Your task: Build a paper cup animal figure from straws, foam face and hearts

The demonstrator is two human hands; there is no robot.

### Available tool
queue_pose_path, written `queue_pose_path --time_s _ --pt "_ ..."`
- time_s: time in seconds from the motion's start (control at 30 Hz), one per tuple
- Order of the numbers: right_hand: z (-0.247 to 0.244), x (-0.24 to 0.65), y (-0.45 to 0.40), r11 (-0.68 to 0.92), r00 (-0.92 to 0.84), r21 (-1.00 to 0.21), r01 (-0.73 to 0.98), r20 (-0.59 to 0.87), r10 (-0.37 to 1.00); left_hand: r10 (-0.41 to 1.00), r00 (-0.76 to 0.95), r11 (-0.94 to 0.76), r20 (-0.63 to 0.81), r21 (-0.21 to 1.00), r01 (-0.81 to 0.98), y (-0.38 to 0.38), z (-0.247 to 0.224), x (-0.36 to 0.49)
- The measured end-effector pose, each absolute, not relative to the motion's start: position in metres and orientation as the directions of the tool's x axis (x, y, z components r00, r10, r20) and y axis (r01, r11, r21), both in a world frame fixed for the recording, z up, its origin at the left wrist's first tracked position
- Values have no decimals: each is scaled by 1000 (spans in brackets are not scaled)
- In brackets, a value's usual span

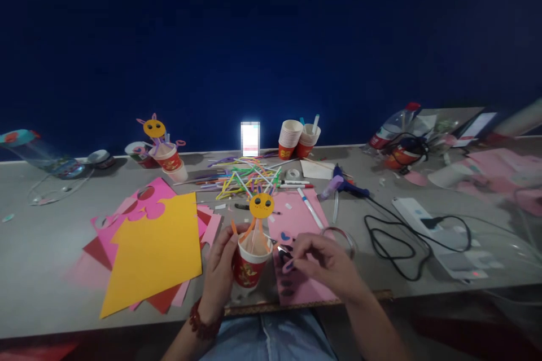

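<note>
Holding cup (249,271) (left hand (222,251) partly hidden)

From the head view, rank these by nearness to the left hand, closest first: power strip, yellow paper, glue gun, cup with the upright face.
Nearest to the left hand:
1. Cup, in its grasp
2. Yellow paper, just left
3. Glue gun, right, farther back
4. Power strip, far right

Left: clear, teal-topped bottle (53,161); thin white cable (63,198) beside it
Right: white power strip (440,240), black plug (431,223) inserted
Back right: clear, red-capped plastic bottle (392,128)
</note>
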State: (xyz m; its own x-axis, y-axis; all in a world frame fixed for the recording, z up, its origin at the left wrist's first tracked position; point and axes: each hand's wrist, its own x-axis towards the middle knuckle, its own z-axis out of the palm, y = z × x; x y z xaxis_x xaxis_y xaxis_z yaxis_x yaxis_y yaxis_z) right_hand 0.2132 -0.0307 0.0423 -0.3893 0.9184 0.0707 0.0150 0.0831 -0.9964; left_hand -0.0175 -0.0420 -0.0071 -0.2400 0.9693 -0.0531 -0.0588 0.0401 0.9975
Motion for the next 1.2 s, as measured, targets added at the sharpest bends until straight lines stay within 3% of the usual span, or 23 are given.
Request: queue_pose_path --time_s 0.1,0.17,0.5,0.67,0.8,1.07,1.2 --pt "61 228 -23 192 -198 -981 -16 192 961 976 -178 70 -123 958 -279 -41 -7 -11" --pt "70 228 -17 221 -120 -975 -11 221 968 978 -161 73 -130 945 -320 -41 -6 -7" --pt "74 159 -11 463 -276 -826 321 386 880 996 -74 36 -43 995 -89 -44 1 1" --pt "65 153 -11 497 -229 -724 477 444 866 995 -87 40 -42 999 -22 -45 4 2" --pt "64 153 -13 499 -236 -705 504 443 865 995 -85 55 -60 997 -62 -45 -1 3" --pt "63 164 -12 477 -176 -770 424 447 877 977 -139 116 -163 948 -298 -45 -16 1" --pt "59 165 -13 432 -160 -804 408 403 901 987 -149 26 -65 967 -252 -46 -9 0"
